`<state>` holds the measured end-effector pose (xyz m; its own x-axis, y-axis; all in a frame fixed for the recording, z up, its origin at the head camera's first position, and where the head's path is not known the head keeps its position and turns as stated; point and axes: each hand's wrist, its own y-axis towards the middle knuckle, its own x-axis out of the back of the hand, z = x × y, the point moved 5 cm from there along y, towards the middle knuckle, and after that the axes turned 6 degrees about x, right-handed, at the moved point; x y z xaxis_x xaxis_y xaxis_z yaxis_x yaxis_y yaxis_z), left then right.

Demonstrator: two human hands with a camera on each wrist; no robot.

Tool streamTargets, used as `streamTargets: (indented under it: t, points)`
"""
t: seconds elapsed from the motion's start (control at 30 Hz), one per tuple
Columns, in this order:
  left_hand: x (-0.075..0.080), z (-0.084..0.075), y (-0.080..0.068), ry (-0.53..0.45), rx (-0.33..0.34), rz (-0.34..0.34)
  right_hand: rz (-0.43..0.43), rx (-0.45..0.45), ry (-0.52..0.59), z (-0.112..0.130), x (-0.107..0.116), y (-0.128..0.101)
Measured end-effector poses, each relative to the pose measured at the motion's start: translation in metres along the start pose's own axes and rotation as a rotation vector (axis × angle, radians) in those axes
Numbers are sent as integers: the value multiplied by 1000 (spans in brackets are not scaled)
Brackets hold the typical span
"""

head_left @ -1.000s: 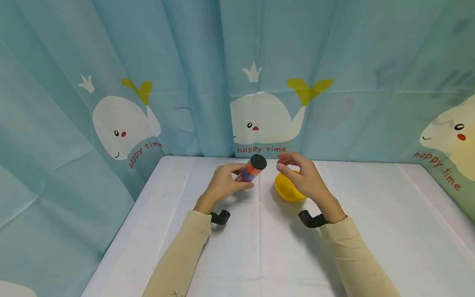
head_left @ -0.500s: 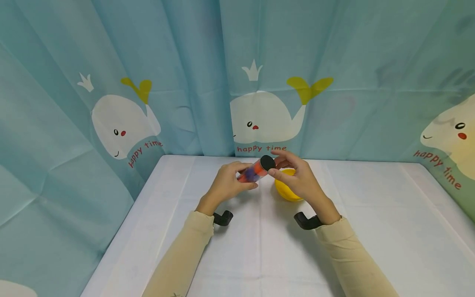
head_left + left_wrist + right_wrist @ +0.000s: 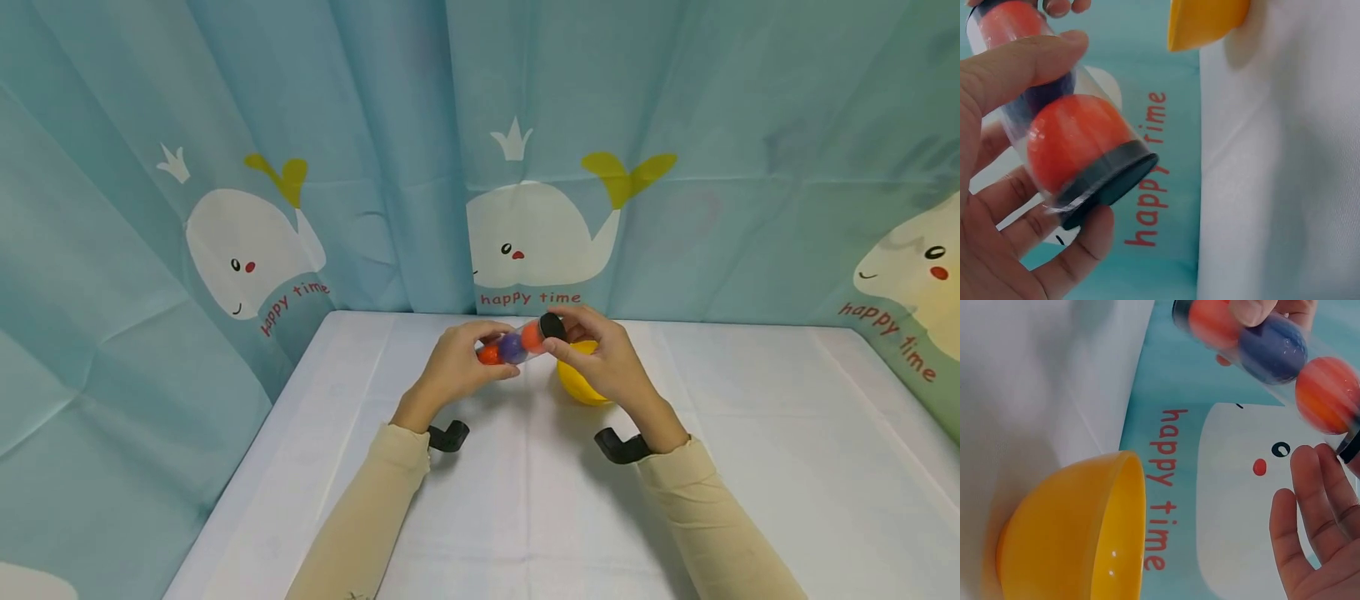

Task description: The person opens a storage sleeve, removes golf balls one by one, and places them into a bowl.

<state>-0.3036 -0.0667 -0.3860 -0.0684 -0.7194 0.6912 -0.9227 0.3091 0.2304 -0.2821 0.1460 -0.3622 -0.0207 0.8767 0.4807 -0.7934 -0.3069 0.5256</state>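
Note:
A clear tube (image 3: pixel 1272 394) with black caps at both ends holds two orange balls and a purple ball (image 3: pixel 1272 349) between them. My left hand (image 3: pixel 452 367) grips the tube round its body, thumb across the side, and holds it above the table at a slant. With thumb and fingers my right hand (image 3: pixel 613 358) pinches the black cap (image 3: pixel 552 327) at the tube's right end. Its other fingers spread below the tube in the right wrist view. The opposite cap (image 3: pixel 1113 178) is plain in the left wrist view. Just behind my right hand stands a yellow bowl (image 3: pixel 576 383).
A white cloth covers the table (image 3: pixel 517 500). Its back edge meets a blue curtain (image 3: pixel 405 167) printed with white whales. Black camera mounts (image 3: pixel 450 437) stick out at both wrists, and the bowl (image 3: pixel 1060 531) lies close to the right wrist.
The tube has tipped from steep to nearly level and moved right. My right hand has come left from above the bowl and taken hold of the black cap.

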Motion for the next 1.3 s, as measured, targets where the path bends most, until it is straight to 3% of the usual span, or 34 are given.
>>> streamTargets:
  t: [0.5, 0.8, 1.3]
  points:
    - [4, 3, 1, -176, -27, 56, -1, -1, 7, -4, 8, -1]
    - [7, 7, 1, -347, -4, 92, 21, 1, 32, -7, 7, 0]
    - [4, 13, 4, -404, -11, 135, 32, 20, 45, -9, 3, -2]
